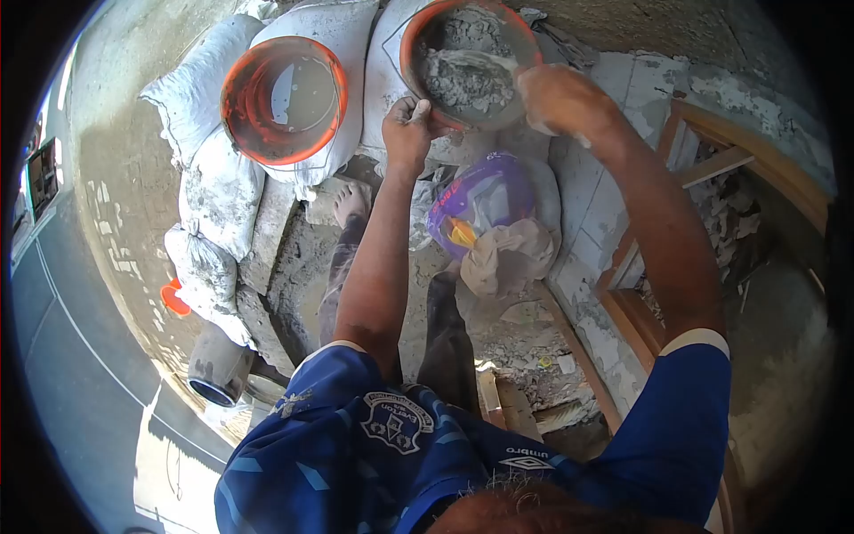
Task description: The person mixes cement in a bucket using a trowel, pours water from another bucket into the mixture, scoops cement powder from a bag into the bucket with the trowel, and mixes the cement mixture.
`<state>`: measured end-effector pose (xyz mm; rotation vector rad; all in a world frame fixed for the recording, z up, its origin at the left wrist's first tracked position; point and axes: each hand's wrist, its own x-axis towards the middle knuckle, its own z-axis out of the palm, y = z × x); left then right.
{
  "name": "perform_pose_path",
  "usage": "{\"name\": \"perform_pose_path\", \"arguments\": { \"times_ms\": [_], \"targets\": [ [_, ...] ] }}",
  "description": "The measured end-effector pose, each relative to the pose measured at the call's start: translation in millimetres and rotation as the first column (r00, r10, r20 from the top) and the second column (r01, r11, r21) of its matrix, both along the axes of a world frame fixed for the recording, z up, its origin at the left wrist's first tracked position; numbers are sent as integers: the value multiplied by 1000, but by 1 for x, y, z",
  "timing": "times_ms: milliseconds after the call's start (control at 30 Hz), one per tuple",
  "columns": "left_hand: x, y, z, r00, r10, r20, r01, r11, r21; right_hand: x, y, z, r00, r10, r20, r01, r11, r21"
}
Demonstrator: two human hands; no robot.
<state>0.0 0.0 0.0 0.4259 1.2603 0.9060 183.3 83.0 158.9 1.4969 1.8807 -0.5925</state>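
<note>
Rubble [556, 356] litters the ground near a wooden frame [783, 178]; white sacks [222, 191] bear an orange bucket [238, 109]. Beside it stands the mix bucket [406, 52], grey mix [471, 89] inside. The left hand [409, 133] grips its rim; the right hand [562, 100] blurs at the far side, its grasp impossible to tell. A bag [507, 258] mostly hides one foot.

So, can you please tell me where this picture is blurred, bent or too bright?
Head view: the right hand is smeared, probably by motion, while the left hand at the right bucket is clearer; head view: the lens bends the wooden frame and leaves dark corners; head view: a lower-left patch is washed out, and the left bucket's liquid reflects white glare.
</note>
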Motion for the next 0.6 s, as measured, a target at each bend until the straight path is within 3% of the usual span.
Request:
{"name": "perform_pose_path", "arguments": {
  "times_ms": [67, 100, 200, 267, 300, 367, 400, 467, 600],
  "targets": [
    [3, 5, 3, 999, 3, -44, -1, 1000, 31, 12, 21, 11, 1000, 19, 7, -19, 1000, 10],
    [6, -16, 10, 1000, -3, 6, 4, 999, -47, 3, 19, 14, 998, 17, 56, -13, 998, -69],
    [1, 4, 8, 998, -39, -47, 40, 999, 31, -40, 33, -9, 1000, -4, 22, 4, 1000, -12],
    [-5, 3, 0, 999, -20, -42, 21, 999, 26, -68, -9, -14, 996, 84, -38, -82, 995, 49],
    [-4, 4, -2, 1000, 3, -18, -3, 999, 34, -61, -17, -10, 996, 86, -31, -85, 996, 39],
    [1, 6, 6, 1000, 29, 4, -29, 999, 29, -36, -21, 2, 983, 143, -112, -121, 976, 183],
    [2, 8, 9, 1000, 20, 4, -20, 999, 37, -35, -5, 25, 996, 89, -22, -87, 992, 89],
    [5, 8, 6, 999, -3, -34, 4, 999, 49, -24, 17, 39, 987, 158, -1, -156, 978, 140],
    [6, 7, 7, 997, -35, -65, 38, 998, 59, -10, 71, 7, 980, 199, 16, -198, 956, 218]
  ]
}}
